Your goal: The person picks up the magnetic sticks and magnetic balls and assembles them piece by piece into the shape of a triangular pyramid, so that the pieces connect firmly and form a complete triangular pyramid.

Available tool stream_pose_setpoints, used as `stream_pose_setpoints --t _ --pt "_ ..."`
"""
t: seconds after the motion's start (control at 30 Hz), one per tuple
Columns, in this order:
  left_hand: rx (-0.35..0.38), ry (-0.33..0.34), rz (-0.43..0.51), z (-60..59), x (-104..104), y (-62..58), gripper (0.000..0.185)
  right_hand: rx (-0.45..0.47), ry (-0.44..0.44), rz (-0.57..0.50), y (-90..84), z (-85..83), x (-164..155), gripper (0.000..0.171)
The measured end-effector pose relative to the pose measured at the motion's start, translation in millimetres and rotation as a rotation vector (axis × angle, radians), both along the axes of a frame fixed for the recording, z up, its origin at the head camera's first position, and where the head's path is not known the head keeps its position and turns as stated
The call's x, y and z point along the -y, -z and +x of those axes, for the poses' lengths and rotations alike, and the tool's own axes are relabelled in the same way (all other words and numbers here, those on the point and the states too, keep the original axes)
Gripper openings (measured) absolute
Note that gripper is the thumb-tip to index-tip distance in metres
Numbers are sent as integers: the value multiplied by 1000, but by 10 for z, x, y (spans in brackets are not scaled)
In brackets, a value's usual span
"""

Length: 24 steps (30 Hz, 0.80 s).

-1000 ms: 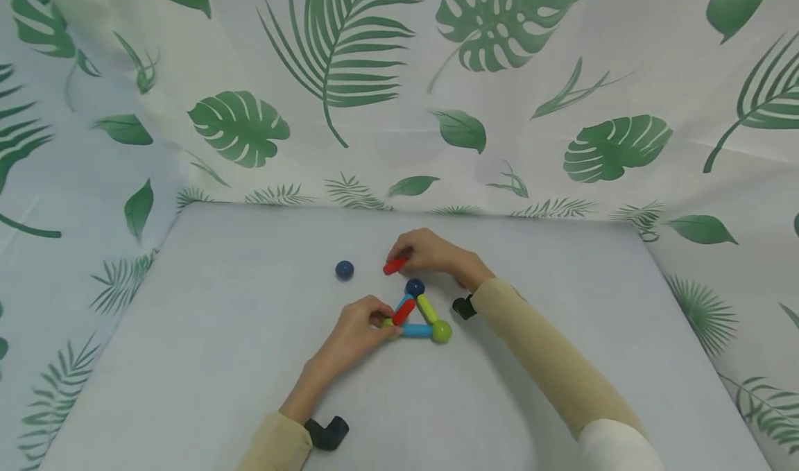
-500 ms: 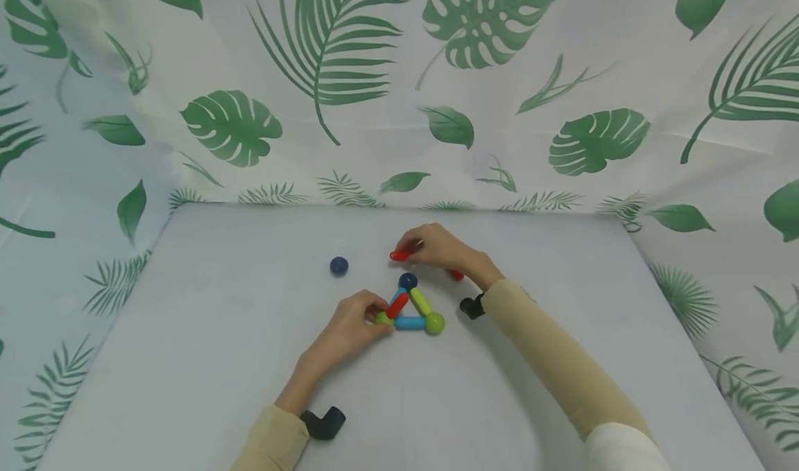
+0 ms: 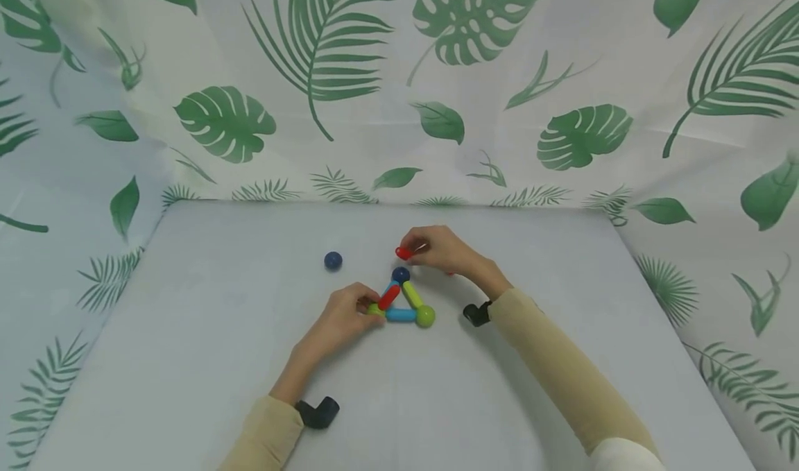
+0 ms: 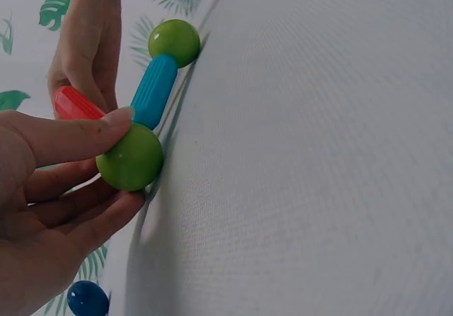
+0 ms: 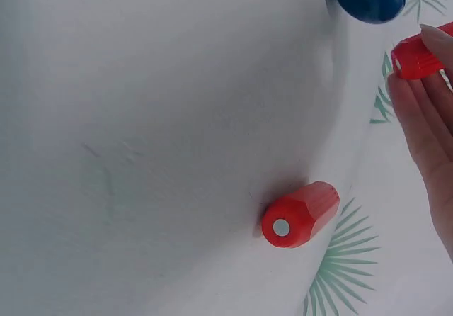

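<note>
The right hand (image 3: 440,247) pinches a red rod (image 3: 404,253), long axis roughly crosswise, just beyond and apart from the dark blue ball (image 3: 401,275) at the far corner of the rod-and-ball triangle (image 3: 410,295); the left hand (image 3: 345,311), farther from that corner, pinches the near-left green ball (image 4: 129,159).

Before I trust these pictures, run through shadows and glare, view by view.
Head: soft, even light, with the right sleeve casting a faint shadow on the table; left wrist: dimmer, soft shadow near the pinched green ball; right wrist: small glint on the blue ball, soft shadow beside the loose red stick.
</note>
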<state>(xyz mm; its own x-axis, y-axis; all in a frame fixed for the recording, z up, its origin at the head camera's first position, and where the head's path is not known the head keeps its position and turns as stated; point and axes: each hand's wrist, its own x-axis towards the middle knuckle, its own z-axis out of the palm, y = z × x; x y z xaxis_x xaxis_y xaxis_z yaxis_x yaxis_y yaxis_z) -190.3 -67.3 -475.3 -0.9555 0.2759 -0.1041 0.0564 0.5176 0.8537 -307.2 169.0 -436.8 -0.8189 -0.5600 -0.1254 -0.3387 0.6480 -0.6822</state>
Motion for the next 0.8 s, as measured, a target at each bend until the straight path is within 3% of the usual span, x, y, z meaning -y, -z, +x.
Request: stream_pose_setpoints --t 0.43,0.8 --pt "-24 6 -7 19 -11 40 33 74 -49 -175 28 249 0 20" --pt "-36 -1 7 0 6 3 32 -85 -143 -162 91 335 33 22"
